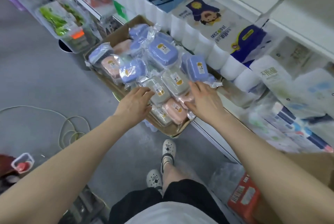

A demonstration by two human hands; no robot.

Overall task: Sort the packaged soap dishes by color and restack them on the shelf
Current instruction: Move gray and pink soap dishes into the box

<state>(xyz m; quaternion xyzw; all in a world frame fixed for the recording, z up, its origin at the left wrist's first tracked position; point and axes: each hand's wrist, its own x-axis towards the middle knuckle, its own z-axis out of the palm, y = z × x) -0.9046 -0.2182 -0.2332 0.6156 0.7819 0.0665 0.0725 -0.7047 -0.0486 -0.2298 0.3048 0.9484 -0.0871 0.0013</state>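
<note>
A cardboard box [169, 129] sits at the shelf's front edge, filled with several soap dishes in clear plastic wrap. Blue ones [162, 52] fill the far and middle part, grey ones [173, 81] lie nearer, and pink ones [174, 110] lie at the near end and far left. My left hand [133, 104] reaches in with relaxed fingers touching the left edge of a grey dish [157, 91]. My right hand [204, 99] is spread flat, fingers on the wrap between a blue dish [197, 68] and a pink one. Neither hand holds anything.
Large packs of toilet paper [207, 30] line the shelf behind the box. Tissue packs [282, 129] sit on the shelf at right. A clear food container [63, 22] stands at left. A coiled cord [70, 129] lies on the grey floor; a red package [244, 196] leans below.
</note>
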